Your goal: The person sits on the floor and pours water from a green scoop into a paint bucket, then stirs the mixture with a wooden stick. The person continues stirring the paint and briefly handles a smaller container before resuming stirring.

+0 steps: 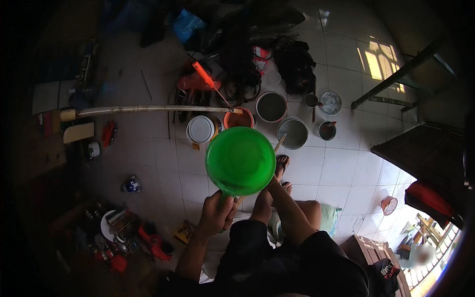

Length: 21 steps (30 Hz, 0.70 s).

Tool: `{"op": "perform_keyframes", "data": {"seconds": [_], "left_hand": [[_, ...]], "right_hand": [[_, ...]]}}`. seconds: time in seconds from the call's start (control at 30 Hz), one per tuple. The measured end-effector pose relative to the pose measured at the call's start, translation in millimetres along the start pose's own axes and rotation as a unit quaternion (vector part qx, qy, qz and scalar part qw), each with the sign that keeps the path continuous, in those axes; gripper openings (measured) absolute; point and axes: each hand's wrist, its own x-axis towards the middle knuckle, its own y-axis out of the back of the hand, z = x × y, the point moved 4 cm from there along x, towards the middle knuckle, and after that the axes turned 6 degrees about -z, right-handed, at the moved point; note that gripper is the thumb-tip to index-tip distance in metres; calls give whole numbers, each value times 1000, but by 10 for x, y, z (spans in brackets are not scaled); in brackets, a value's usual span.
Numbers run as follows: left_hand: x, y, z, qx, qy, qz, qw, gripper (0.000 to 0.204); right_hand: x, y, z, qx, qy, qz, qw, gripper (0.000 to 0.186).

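My left hand (215, 214) is wrapped round the handle of a round green plastic dipper (240, 161). The dipper is held up in front of me, above the tiled floor. Behind its right rim, my right hand (271, 182) is almost wholly hidden, so its fingers do not show. A thin wooden stick (280, 142) comes out from behind the dipper at the upper right, and a similar piece shows below it. Just beyond stand an orange bucket (238, 119) with a brush on its rim and a bucket of grey liquid (293, 133).
Further off are another grey-filled bucket (271, 107), a white-lidded tub (201, 129) and small cans (327, 130). A long pole (153, 109) reaches toward the orange bucket. Tools (121, 227) lie at lower left; a metal frame (396, 79) stands at right.
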Motion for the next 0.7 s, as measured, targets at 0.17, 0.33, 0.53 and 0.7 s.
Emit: {"op": "perform_keyframes", "data": {"seconds": [0.17,0.33,0.53,0.7], "left_hand": [[311,-59,129,-67,8,98,993,48],[113,-165,87,-119,-43,171,977,44],[422,-538,68,-152,-104,253,950,45],[962,-912,-212,-97,-149,257,950,36]], "right_hand": [[115,615,635,106,104,1,989,13],[-170,1966,1459,189,67,37,979,16],[-198,2642,2838,306,-29,123,944,16],[-79,2815,3498,295,44,152,942,19]]}}
